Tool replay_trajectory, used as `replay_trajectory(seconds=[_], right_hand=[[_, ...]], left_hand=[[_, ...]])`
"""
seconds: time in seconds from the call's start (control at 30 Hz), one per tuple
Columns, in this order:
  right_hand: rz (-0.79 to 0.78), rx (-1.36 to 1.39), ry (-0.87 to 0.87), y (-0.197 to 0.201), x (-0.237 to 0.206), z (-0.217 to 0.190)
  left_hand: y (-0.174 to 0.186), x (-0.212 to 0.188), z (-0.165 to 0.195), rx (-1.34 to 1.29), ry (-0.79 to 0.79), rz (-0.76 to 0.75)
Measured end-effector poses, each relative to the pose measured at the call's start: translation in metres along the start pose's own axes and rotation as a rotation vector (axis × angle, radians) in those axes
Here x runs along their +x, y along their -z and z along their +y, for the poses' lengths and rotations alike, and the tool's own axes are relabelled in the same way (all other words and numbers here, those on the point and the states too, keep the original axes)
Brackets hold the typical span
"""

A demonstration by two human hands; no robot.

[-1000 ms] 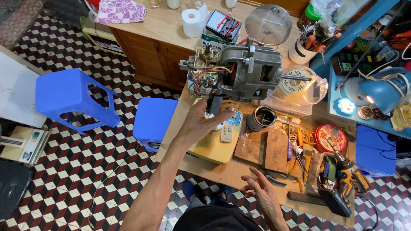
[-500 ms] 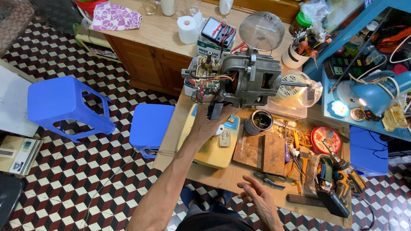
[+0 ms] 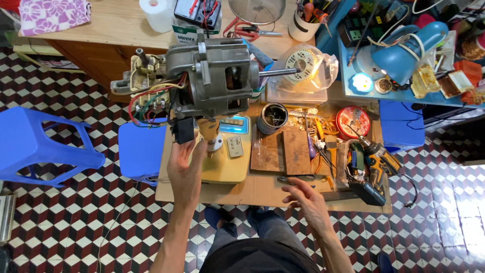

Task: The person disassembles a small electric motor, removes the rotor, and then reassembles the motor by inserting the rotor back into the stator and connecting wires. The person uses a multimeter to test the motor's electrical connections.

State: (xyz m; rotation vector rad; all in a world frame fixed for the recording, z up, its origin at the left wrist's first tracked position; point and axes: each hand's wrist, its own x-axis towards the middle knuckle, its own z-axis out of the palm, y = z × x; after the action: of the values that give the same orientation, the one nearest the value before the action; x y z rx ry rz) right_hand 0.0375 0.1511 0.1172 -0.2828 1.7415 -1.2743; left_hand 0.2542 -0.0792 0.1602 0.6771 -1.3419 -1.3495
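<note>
Head view: our left hand (image 3: pixel 186 169) grips the bared fan motor (image 3: pixel 209 81) by its neck — housing already off; at five o'clock, right hand (image 3: pixel 308 198) fingers spread, holding nothing.

Left hand (image 3: pixel 186 169) grips stem under grey fan motor (image 3: pixel 209 81); right hand (image 3: pixel 309 201) open, hovering over cardboard-covered table (image 3: pixel 262 189).

Low wooden workbench (image 3: pixel 262 189) over checkered tile floor (image 3: pixel 76 222). On it: beige fan base (image 3: pixel 227 164) near the left edge, two brown boards (image 3: pixel 283 151) mid-surface, metal can (image 3: pixel 272 119) behind them, red round tin (image 3: pixel 352 121) and cordless drill (image 3: pixel 364 167) toward the right edge.
</note>
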Motion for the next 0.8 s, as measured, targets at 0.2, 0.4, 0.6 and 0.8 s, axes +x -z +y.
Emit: replay_trajectory(seconds=[0.2,0.4,0.6,0.8], right_hand=[[0.167,-0.227,0.289,0.028,0.052,-0.088],[-0.22,-0.42,1.203,-0.008,0.026,-0.28],[-0.55,-1.187,1.629,-0.139,0.025,-0.39],[-0.541,-1.615,1.194,-0.19,0.018,-0.395]], left_hand=[[0.007,-0.064,-0.037,0.097,0.551,0.422],[-0.008,-0.064,-0.085,-0.138,0.666,0.593],[-0.034,-0.056,-0.126,-0.77,0.87,0.643],[-0.031,-0.013,-0.137,-1.241,0.871,0.478]])
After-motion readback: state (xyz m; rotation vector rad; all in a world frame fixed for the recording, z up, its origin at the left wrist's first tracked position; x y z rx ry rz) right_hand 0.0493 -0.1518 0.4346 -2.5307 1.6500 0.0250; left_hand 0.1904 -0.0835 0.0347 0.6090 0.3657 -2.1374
